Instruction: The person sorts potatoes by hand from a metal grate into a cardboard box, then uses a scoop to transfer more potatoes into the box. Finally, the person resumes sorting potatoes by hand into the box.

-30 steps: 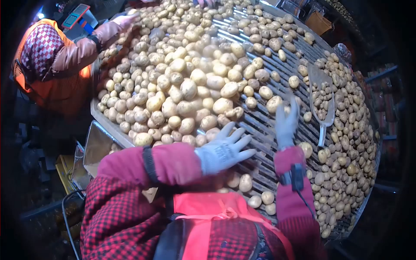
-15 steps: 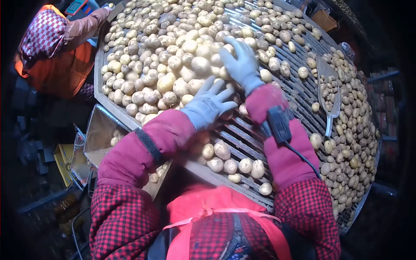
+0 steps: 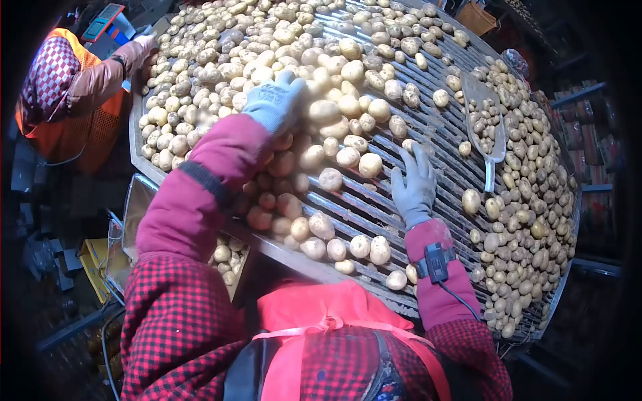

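Observation:
My left hand (image 3: 275,100), in a grey glove, reaches far over a heap of potatoes (image 3: 267,60) on a roller sorting table (image 3: 428,154), its palm down on the pile. My right hand (image 3: 414,187), also gloved, lies flat with fingers spread on the bare rollers, holding nothing, just right of a loose potato (image 3: 370,165). A row of potatoes (image 3: 334,247) lies under my left arm at the table's near edge.
A metal scoop (image 3: 487,127) rests on the smaller potatoes (image 3: 528,220) along the right side. A box with potatoes (image 3: 227,257) sits below the near edge at left. Another person in an orange vest (image 3: 67,93) stands at the far left, one hand on the table.
My left hand has moved up and away over the heap. My right hand has pulled back off the pile onto the bare rollers at right.

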{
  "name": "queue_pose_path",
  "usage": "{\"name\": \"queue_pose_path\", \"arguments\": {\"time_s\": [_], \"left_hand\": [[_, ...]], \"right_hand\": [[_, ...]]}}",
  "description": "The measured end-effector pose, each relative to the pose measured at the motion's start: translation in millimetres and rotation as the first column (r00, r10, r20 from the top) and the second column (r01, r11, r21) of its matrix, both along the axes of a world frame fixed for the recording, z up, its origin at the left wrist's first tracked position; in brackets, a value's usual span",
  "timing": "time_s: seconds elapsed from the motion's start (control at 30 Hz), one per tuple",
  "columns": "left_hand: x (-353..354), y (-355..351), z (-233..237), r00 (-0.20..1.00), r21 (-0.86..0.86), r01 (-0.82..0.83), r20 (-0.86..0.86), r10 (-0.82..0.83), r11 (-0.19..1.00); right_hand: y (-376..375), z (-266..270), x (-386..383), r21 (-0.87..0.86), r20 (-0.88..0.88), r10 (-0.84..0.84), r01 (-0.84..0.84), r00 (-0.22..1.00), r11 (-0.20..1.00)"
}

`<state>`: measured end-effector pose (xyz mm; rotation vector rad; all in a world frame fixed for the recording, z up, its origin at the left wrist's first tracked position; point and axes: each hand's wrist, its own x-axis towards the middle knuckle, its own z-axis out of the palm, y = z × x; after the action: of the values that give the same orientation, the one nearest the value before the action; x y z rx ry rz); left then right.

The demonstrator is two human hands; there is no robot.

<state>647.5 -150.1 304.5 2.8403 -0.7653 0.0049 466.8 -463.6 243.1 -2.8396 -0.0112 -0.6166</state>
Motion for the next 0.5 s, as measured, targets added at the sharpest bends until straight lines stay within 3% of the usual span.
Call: {"name": "queue_pose_path", "arguments": {"time_s": [0.17,0.23,0.27,0.3,0.33,0.37,0.43,0.47,0.5], "left_hand": [[-12.7,2.1,-0.7,0.989,-0.005,-0.149,0.007,0.149,0.989],[-32.6,13.1,24.9,0.963,-0.285,-0.268,-0.062,0.261,0.920],[-31.6,21.7,18.0,0.938,-0.629,-0.342,-0.276,0.211,0.698],[-34.5,35.5,10.1,0.897,-0.832,-0.434,-0.437,0.074,0.345],[-50.0,51.5,27.9,0.860,-0.832,-0.488,-0.509,-0.015,0.265],[-71.8,58.1,32.6,0.879,-0.887,-0.453,-0.461,-0.122,0.088],[-117.7,58.5,45.8,0.815,-0.758,-0.580,-0.540,-0.211,-0.299],[-136.6,57.6,47.5,0.803,-0.690,-0.586,-0.566,-0.189,-0.425],[-156.6,58.7,49.8,0.822,-0.707,-0.552,-0.550,-0.146,-0.442]], "right_hand": [[-6.8,1.4,-1.8,0.091,-0.001,0.023,-0.023,1.000,0.996],[-8.5,-0.5,-2.0,0.102,0.012,0.031,-0.032,0.999,0.994],[-7.2,0.7,-2.9,0.119,0.002,0.016,-0.016,1.000,0.993],[-8.3,-1.9,-3.2,0.122,0.029,0.022,-0.025,0.999,0.992],[-11.2,-7.0,-2.3,0.127,0.051,0.035,-0.042,0.998,0.991],[-12.7,-10.2,-1.4,0.127,0.053,0.038,-0.044,0.998,0.991],[-16.1,-16.3,0.6,0.125,0.057,0.043,-0.049,0.997,0.991],[-17.9,-16.8,0.4,0.120,0.063,0.048,-0.055,0.997,0.991],[-17.3,-17.9,0.3,0.110,0.066,0.051,-0.058,0.997,0.992]]}}
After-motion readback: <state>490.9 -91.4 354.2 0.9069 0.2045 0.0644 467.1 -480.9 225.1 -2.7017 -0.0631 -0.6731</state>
